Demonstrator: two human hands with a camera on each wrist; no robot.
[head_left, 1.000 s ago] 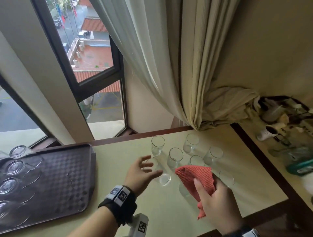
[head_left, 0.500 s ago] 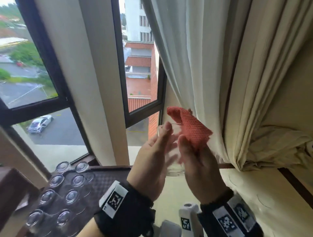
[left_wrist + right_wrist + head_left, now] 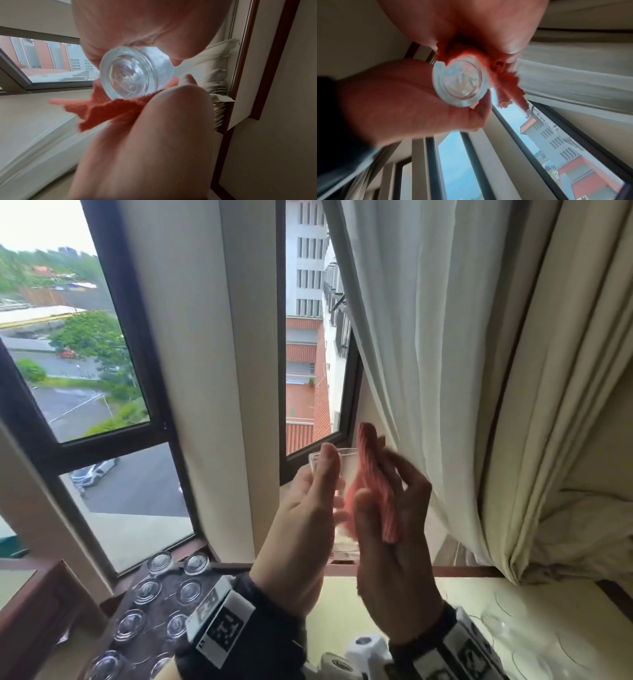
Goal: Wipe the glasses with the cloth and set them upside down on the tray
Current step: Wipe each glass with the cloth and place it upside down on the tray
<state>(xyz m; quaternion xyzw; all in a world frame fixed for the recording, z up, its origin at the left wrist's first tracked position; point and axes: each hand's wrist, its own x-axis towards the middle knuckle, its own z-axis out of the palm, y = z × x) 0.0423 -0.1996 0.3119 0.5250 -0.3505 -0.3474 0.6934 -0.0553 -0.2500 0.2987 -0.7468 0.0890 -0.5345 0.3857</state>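
Up in front of the window, a clear glass (image 3: 337, 501) sits between both hands, off the tabletop (image 3: 534, 607). Left hand (image 3: 301, 529) is wrapped round its side, and the right hand (image 3: 394, 546) presses the red cloth (image 3: 375, 487) against it, fingers curled on the cloth. Motion blur smears the glass wall, so the rim is hard to trace. Below left, upturned glasses (image 3: 147, 590) sit on the dark tray (image 3: 161, 616), partly cut off by the wrist.
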